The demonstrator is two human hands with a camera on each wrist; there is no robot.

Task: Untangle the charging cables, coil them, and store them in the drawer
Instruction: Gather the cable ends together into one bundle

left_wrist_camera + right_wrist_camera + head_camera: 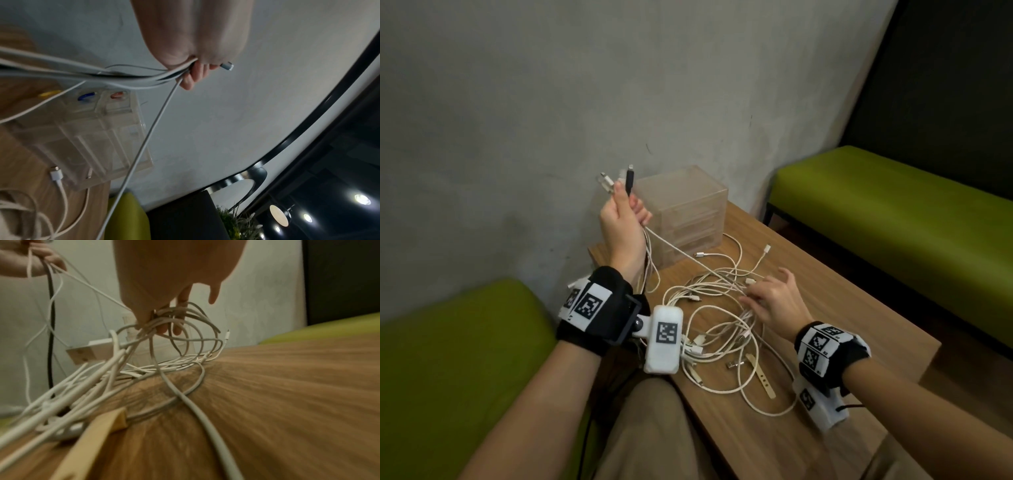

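Note:
A tangle of white charging cables (719, 322) lies on the wooden table (842, 308). My left hand (625, 212) is raised above the table's far left corner and grips a bundle of cable ends; white plugs (605, 183) and a black plug (629, 180) stick up from the fist. The strands (123, 78) run from my left hand (195, 65) down to the pile, one of them taut. My right hand (770, 298) sits on the tangle's right side. In the right wrist view its thumb and fingers (164, 327) pinch several raised loops (185, 331), with one finger stretched out.
A clear plastic drawer unit (681, 209) stands at the table's far corner against the grey wall, drawers closed. A beige strap (760, 377) and a loose USB plug (732, 365) lie near the pile. Green benches (893, 212) flank the table.

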